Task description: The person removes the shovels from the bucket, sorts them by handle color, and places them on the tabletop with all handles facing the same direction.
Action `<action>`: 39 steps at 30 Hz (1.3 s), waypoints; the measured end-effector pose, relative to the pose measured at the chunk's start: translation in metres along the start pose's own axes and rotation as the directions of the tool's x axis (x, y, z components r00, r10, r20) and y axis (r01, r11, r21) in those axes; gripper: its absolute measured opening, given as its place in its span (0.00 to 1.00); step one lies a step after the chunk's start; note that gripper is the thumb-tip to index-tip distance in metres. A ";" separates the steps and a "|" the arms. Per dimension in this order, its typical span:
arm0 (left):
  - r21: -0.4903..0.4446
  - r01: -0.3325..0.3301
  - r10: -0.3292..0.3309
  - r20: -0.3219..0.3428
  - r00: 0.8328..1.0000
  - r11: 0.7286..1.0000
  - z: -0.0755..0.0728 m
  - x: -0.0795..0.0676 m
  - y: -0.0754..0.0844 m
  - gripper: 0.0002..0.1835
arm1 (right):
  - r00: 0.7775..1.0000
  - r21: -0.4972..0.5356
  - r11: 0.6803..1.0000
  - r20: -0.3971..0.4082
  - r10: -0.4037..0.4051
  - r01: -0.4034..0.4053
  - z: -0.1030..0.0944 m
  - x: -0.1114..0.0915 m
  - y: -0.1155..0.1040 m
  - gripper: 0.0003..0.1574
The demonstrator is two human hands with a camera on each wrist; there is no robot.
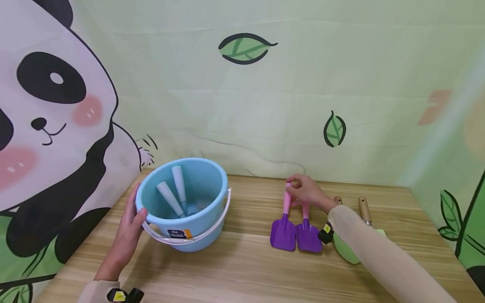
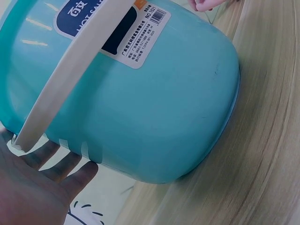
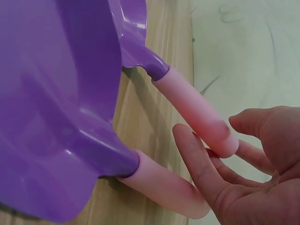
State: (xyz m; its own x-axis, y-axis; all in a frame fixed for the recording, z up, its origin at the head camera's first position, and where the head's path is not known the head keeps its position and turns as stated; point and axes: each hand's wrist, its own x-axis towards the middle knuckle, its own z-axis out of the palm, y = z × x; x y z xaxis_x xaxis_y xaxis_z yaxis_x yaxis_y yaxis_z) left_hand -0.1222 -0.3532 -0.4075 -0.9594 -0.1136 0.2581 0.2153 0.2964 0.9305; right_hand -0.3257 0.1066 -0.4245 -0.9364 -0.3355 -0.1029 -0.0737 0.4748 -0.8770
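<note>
A light blue bucket (image 1: 204, 229) with a white handle stands on the left, and two white-gripped blue tools (image 1: 170, 198) lean inside it. My left hand (image 1: 128, 229) rests against its left side near the rim; in the left wrist view its extended fingers (image 2: 79, 180) touch the wall. Two purple toy shovels with pink handles lie to the right. My right hand (image 1: 308, 193) pinches the handle end of the left purple shovel (image 1: 283, 233). Beneath that hand is the other purple shovel (image 1: 308, 237), its pink handle (image 3: 164, 190) near my fingers in the right wrist view.
Light green tools (image 1: 346, 248) with wooden handles (image 1: 364, 209) lie at the right, partly hidden by my right sleeve (image 1: 379, 252). The wooden tabletop (image 1: 242, 273) meets a pale green printed backdrop (image 1: 242, 122) at the back. A panda is printed at left.
</note>
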 end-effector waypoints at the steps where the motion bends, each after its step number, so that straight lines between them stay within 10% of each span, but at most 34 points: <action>1: 0.001 0.000 0.000 0.001 1.000 1.000 0.000 0.000 0.000 0.34 | 1.000 0.000 1.000 0.002 0.004 -0.004 0.000 0.000 0.000 0.26; 39: -0.013 -0.028 0.028 0.003 1.000 1.000 0.001 -0.002 0.001 0.34 | 1.000 -0.082 0.997 0.028 0.013 -0.010 -0.009 -0.004 -0.010 0.29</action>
State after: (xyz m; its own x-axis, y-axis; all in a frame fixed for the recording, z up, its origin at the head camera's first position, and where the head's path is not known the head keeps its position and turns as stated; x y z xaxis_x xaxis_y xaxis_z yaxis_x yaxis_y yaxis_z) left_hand -0.1200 -0.3517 -0.4079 -0.9534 -0.1025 0.2838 0.2449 0.2869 0.9261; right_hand -0.3240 0.1104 -0.4107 -0.9275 -0.3518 -0.1268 -0.0920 0.5433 -0.8345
